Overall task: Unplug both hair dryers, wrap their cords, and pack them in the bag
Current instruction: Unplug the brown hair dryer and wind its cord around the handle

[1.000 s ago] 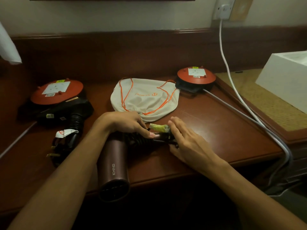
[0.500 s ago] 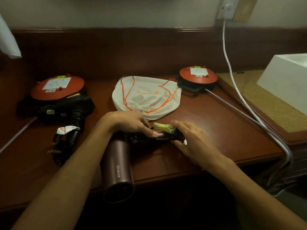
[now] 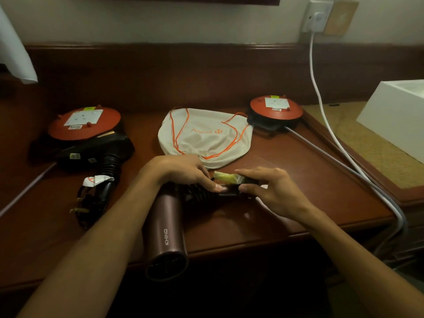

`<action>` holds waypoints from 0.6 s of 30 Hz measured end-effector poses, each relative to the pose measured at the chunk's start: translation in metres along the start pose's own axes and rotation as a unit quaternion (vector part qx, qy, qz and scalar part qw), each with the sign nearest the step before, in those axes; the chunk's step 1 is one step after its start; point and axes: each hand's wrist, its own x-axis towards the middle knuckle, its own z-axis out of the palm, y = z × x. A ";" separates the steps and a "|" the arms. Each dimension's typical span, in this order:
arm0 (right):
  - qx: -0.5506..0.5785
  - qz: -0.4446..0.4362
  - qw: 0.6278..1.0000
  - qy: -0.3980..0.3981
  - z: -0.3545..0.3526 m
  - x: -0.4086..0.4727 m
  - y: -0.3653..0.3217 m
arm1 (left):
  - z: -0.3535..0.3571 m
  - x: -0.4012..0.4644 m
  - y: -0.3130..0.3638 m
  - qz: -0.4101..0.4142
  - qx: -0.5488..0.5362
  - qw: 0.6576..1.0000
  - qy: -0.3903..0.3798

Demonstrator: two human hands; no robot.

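The mauve-pink metal-look hair dryer lay on the dark wooden desk, barrel hanging over the near edge. It looked hefty, rigid and slick, so I'd grab the handle. The left hand pinned the springy wound black cord; right hand pinched its plug end. The cream drawstring bag lay flat just behind, mouth closed. The black hair dryer and orange cord reels sat clear.
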 end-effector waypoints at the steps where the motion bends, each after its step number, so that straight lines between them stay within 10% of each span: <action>1: 0.022 -0.003 1.000 0.013 0.001 0.000 0.000 | 0.000 0.001 0.000 -0.004 0.004 1.000 0.001; 18: 0.102 0.005 0.992 0.079 0.013 -0.005 -0.001 | -0.003 0.005 0.001 -0.017 0.014 1.000 -0.019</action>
